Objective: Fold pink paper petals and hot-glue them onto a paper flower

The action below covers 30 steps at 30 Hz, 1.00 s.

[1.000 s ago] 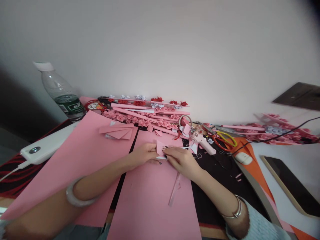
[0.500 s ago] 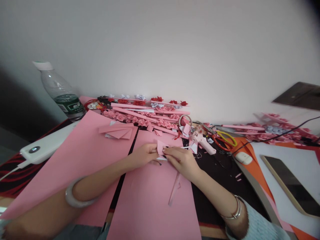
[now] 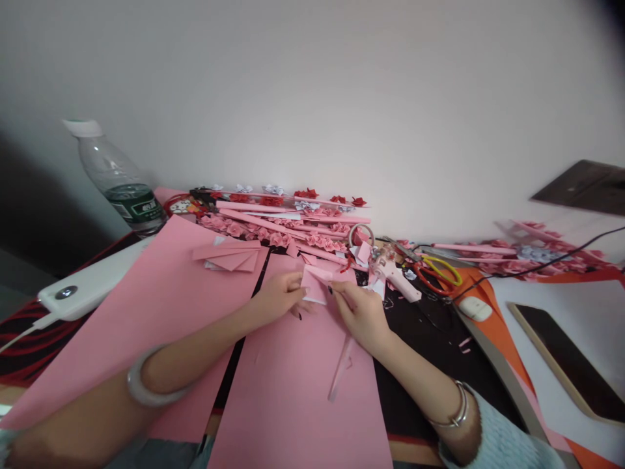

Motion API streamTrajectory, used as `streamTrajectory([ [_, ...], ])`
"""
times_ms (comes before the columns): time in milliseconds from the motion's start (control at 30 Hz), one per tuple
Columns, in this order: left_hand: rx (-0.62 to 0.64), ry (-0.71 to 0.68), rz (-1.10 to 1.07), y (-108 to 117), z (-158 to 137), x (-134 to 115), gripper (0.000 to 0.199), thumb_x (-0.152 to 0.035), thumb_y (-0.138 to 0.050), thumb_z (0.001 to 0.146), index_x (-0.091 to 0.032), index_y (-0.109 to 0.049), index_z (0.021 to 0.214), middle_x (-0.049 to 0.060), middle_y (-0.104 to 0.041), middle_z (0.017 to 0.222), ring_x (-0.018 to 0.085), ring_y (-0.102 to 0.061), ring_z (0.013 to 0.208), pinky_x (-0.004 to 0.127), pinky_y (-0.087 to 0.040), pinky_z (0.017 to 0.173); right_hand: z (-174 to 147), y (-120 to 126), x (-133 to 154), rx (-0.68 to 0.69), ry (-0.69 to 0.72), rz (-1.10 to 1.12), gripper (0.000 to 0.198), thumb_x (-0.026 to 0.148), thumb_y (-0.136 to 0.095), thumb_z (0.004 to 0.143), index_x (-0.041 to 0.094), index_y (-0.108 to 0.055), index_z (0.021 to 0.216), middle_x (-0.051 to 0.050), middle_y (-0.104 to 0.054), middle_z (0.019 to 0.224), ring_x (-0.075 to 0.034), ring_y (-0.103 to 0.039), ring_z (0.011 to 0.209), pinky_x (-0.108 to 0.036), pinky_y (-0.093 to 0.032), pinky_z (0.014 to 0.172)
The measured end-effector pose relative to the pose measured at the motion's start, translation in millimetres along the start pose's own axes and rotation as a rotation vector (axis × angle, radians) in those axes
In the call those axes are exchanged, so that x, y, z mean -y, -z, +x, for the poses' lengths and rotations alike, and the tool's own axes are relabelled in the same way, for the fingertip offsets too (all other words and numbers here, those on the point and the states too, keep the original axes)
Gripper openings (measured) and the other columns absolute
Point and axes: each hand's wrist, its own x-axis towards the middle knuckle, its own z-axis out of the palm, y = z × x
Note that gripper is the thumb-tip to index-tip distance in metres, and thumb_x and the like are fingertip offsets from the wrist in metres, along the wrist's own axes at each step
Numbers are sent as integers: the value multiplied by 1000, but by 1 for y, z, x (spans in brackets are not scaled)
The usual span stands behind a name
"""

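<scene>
A small folded piece of pink paper (image 3: 313, 287) is held up between both hands, above a large pink sheet (image 3: 303, 397). My left hand (image 3: 280, 298) pinches its left edge, with some fingers behind it. On the other side, my right hand (image 3: 361, 312) pinches the upper right corner, where a flap stands a little away from the rest. Below my right hand, a thin translucent stick (image 3: 340, 370) lies slantwise on the sheet. Folded pink paper pieces (image 3: 234, 256) lie in a stack to the left of the hands.
Pink paper flower stems (image 3: 273, 228) are heaped along the wall. A glue gun (image 3: 398, 279), yellow-and-red-handled scissors (image 3: 442, 273) and a tape roll (image 3: 361, 236) lie beyond my right hand. A bottle (image 3: 122, 182) and power bank (image 3: 92, 280) are left; a phone (image 3: 571, 365) lies right.
The paper has turned to show a broader, squarer face. My right hand's fingers have moved slightly right to its upper corner, drawing a flap away. My left hand keeps its hold.
</scene>
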Motion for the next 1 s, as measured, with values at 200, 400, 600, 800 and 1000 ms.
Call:
streamTrajectory([
  [200, -271, -14, 502, 22, 9, 1, 53, -21, -40, 86, -18, -32, 138, -1, -63, 66, 15, -60, 49, 23, -43, 48, -1, 1, -5, -128, -14, -62, 15, 14, -47, 85, 21, -60, 91, -6, -70, 89, -17, -67, 78, -27, -52, 68],
  [400, -513, -134, 979, 31, 4, -8, 42, -29, -52, 81, -20, -46, 121, -4, -47, 55, 17, -50, 55, 25, -34, 54, 1, 3, -2, -185, 27, -54, 11, 12, -49, 84, 21, -55, 85, -6, -66, 85, -18, -63, 78, -29, -49, 69],
  [600, -112, -375, 512, 10, -7, -10, 22, -38, -48, 85, -19, -42, 76, -6, -40, 58, 8, -39, 49, 19, -31, 49, 0, 2, 6, -93, 109, 76, 13, 8, -46, 82, 21, -47, 86, -6, -57, 84, -17, -56, 78, -29, -45, 69],
  [800, 196, -357, 414, -6, -9, -8, 30, -43, -58, 80, -16, -47, 71, -2, -48, 70, 11, -47, 67, 22, -38, 61, -1, 1, 20, 183, 159, 236, 9, 14, -49, 81, 21, -45, 87, -2, -52, 79, -14, -50, 71, -25, -42, 64],
  [1000, 296, -293, 339, -4, -10, -9, 35, -47, -48, 85, -15, -50, 72, -1, -49, 68, 11, -45, 63, 22, -37, 58, 0, 1, 21, 224, 78, 305, 17, 25, -60, 78, 20, -44, 76, 1, -51, 71, -11, -47, 63, -22, -38, 58],
])
